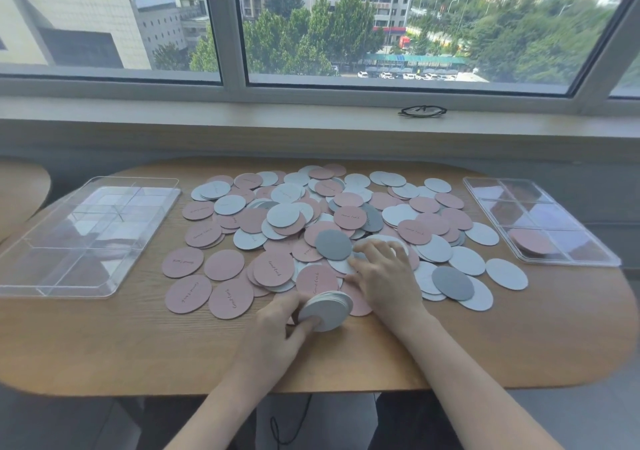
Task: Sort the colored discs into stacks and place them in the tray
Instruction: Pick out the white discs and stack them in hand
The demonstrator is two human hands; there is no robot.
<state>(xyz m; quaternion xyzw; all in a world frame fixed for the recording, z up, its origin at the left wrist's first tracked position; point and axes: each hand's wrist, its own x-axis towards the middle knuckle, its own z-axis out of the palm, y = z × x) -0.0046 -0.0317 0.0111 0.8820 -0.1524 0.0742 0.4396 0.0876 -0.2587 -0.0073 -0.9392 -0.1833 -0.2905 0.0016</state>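
On the wooden table (pixel 104 345) by the window (pixel 398 23), left-hand fingers (pixel 306 328) pinch a white stack (pixel 327 311); right fingers (pixel 377 252) spread.

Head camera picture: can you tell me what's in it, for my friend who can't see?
A person's left hand holds a stack of pale grey round card discs while the right hand reaches into a big pile of pink, pale and dark grey discs on an oval wooden table. Clear plastic divided trays sit at the left and right.

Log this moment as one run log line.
left hand: holds white stack | right hand: on pile | right tray: pink discs | left tray: empty
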